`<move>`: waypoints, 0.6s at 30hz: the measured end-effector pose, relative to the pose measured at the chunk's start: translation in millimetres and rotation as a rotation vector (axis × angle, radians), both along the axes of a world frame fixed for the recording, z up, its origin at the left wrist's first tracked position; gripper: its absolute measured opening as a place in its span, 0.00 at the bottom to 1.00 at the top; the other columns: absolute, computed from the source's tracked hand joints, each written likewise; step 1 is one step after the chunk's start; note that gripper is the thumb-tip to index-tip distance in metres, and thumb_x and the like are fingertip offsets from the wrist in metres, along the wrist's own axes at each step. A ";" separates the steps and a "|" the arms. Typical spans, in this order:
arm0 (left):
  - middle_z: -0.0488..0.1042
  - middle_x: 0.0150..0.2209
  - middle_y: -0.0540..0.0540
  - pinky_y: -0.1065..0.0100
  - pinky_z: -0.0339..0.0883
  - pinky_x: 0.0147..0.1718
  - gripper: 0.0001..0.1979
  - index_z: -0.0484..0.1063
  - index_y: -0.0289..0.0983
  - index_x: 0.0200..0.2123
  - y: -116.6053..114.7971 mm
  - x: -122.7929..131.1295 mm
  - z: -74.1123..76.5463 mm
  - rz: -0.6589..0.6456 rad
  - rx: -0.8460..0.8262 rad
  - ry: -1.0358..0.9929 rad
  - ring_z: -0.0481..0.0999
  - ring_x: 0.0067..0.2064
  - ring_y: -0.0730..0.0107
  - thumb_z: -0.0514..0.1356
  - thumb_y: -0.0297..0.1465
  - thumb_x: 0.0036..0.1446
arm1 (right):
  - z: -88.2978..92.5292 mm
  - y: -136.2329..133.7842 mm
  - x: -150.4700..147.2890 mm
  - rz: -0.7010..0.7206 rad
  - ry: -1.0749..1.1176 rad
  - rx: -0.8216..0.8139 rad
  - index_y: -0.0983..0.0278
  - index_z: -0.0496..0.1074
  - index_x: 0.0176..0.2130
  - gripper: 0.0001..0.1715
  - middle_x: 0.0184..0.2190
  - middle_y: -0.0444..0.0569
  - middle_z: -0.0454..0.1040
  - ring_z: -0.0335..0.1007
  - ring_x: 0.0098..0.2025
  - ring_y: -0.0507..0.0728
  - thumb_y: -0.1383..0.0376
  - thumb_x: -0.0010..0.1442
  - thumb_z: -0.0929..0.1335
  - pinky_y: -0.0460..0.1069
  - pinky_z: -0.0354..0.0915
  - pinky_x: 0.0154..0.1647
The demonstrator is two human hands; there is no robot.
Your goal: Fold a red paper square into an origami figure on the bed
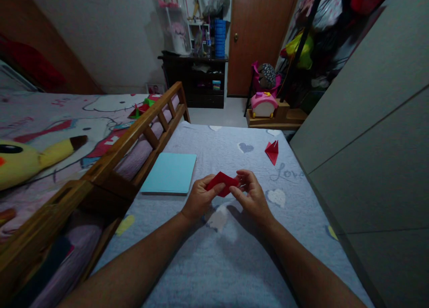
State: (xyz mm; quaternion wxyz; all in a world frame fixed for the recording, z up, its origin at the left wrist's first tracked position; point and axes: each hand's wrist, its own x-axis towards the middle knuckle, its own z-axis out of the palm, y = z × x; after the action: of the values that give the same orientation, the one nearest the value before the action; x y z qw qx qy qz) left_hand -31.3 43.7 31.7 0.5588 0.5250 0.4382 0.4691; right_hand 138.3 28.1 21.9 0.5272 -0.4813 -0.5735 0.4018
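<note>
Between my two hands, above the blue bedspread, is a small piece of folded red paper (222,179), roughly diamond-shaped. My left hand (200,193) grips its left side, thumb across the front face. At the right corner, my right hand (252,193) pinches the paper with the thumb against its lower edge; the other fingers are curled behind and partly hidden. Farther off to the right, a second folded red paper piece (272,152) with pointed tips lies on the bedspread. A light blue square pad (170,174) rests left of my left hand.
A wooden rail (144,134) borders the left side, beyond which a yellow plush toy (30,163) lies on a pink-patterned bed. A pale cabinet (375,143) stands along the right. Past the far edge are a dark shelf (201,100) and a pink toy case (264,105).
</note>
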 end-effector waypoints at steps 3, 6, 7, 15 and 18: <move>0.77 0.29 0.47 0.71 0.64 0.29 0.13 0.79 0.34 0.35 0.1 1.1 -0.5 0.018 -0.035 -0.018 0.72 0.30 0.71 0.69 0.37 0.50 | -6.3 3.0 -4.3 0.052 0.152 -0.102 0.59 0.68 0.45 0.18 0.35 0.44 0.73 0.69 0.34 0.54 0.61 0.55 0.72 0.49 0.66 0.35; 0.77 0.30 0.50 0.73 0.64 0.27 0.18 0.77 0.36 0.40 1.7 3.3 -6.0 0.035 -0.081 -0.115 0.71 0.28 0.74 0.72 0.36 0.46 | -6.6 5.6 -5.0 0.033 0.208 -0.104 0.60 0.70 0.38 0.10 0.30 0.43 0.73 0.69 0.32 0.54 0.61 0.55 0.72 0.49 0.65 0.34; 0.77 0.31 0.50 0.73 0.64 0.27 0.20 0.77 0.37 0.42 2.5 4.0 -8.5 0.036 -0.095 -0.158 0.70 0.27 0.75 0.72 0.36 0.45 | -5.8 6.1 -4.5 0.017 0.208 -0.097 0.61 0.71 0.37 0.09 0.30 0.43 0.73 0.68 0.31 0.53 0.61 0.55 0.72 0.48 0.65 0.34; 0.74 0.27 0.50 0.73 0.58 0.25 0.16 0.76 0.34 0.32 4.5 5.7 -19.5 -0.030 -0.214 -0.207 0.64 0.25 0.77 0.71 0.40 0.46 | -1.3 5.0 -5.1 -0.024 0.256 -0.094 0.60 0.71 0.37 0.12 0.28 0.42 0.73 0.66 0.28 0.52 0.62 0.52 0.74 0.47 0.63 0.30; 0.69 0.22 0.53 0.73 0.54 0.23 0.16 0.74 0.34 0.28 1.8 5.4 -15.2 0.010 -0.184 -0.165 0.61 0.23 0.78 0.71 0.40 0.46 | 2.5 3.9 -5.1 0.011 0.256 -0.130 0.61 0.72 0.34 0.09 0.25 0.42 0.72 0.65 0.25 0.51 0.60 0.54 0.73 0.47 0.63 0.27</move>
State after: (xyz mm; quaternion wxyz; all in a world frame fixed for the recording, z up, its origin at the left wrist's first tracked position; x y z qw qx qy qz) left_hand -25.8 45.5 16.5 0.6365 0.4290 0.4346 0.4712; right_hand 133.2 31.9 24.3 0.5615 -0.4562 -0.4770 0.4991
